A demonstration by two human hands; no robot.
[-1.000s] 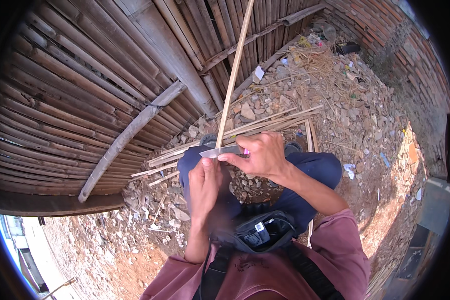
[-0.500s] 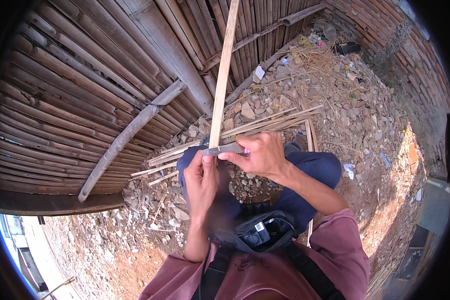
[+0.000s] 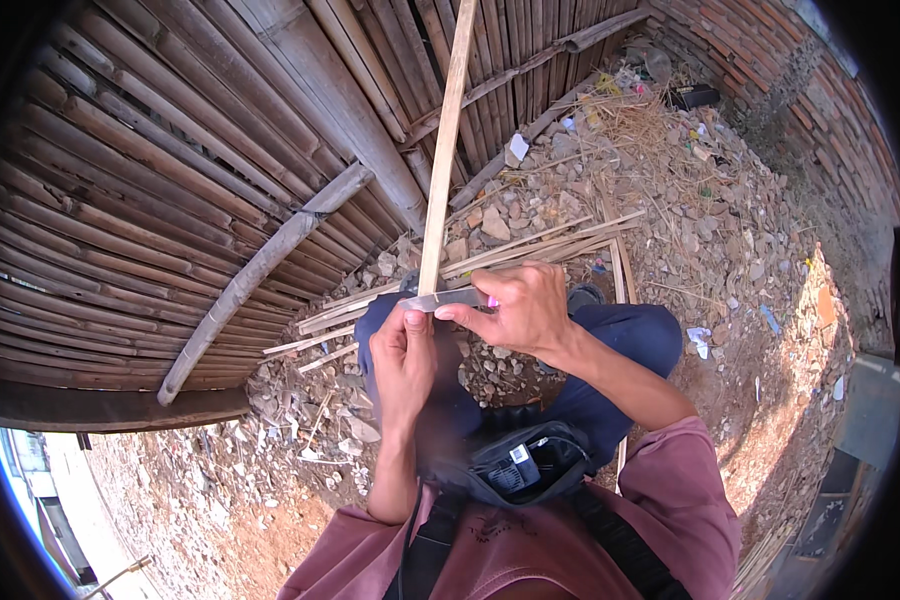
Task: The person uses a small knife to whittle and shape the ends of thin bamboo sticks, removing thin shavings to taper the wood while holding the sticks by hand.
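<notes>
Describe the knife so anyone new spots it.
In front of the bamboo wall, follow the long pale strip down. The knife crosses it low down, held in the right hand; its grey blade sets it apart from the strip.

Knife point(image 3: 458, 298) across strip point(image 3: 441, 180); other strips point(image 3: 592, 238) beyond, lying on rubble point(image 3: 710, 225).

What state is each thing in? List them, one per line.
Left hand, closed on the pale strip's near end.
Right hand, closed on the knife.
Knife, blade crosswise against the strip.
Pale strip, held, running past the picture's top.
Black pouch, open.
Loose strips, lying on the rubble.
</notes>
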